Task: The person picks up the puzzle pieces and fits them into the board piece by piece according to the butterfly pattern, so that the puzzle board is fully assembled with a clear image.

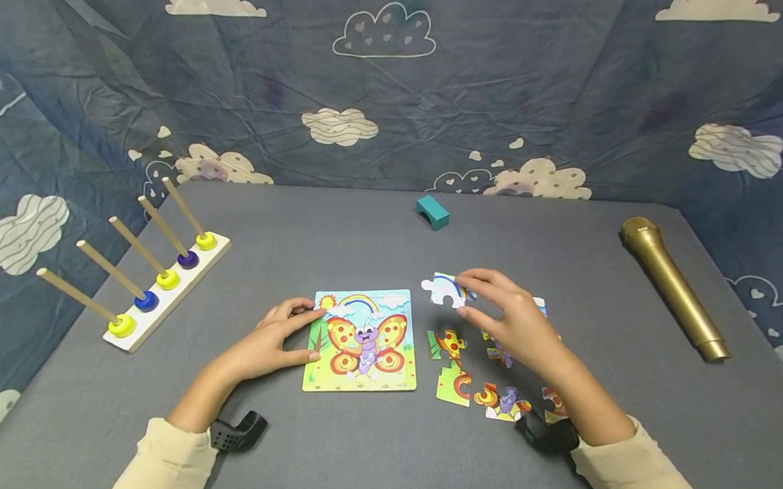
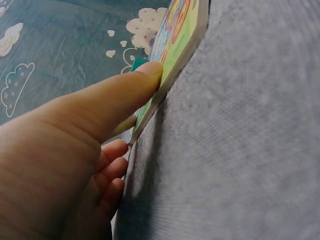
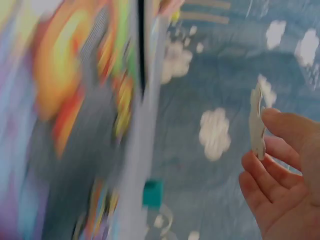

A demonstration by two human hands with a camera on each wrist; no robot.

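Note:
A square puzzle board (image 1: 366, 348) printed with a smiling butterfly lies flat on the grey table. My left hand (image 1: 276, 340) rests at its left side, with thumb and index finger touching the board's edge; the left wrist view shows the thumb (image 2: 145, 75) on that edge. My right hand (image 1: 513, 317) pinches a jigsaw piece (image 1: 445, 290) with white cloud and blue arc, held to the right of the board. Seen edge-on in the right wrist view, the piece (image 3: 256, 122) sits between thumb and fingers. Several loose jigsaw pieces (image 1: 454, 384) lie below the right hand, some partly hidden by it.
On the left stands a white peg rack (image 1: 176, 291) with wooden rods and yellow and blue rings. A teal arch block (image 1: 432, 212) lies toward the back. At the far right is a gold microphone (image 1: 675, 288). A cloud-patterned cloth (image 1: 401, 88) hangs behind.

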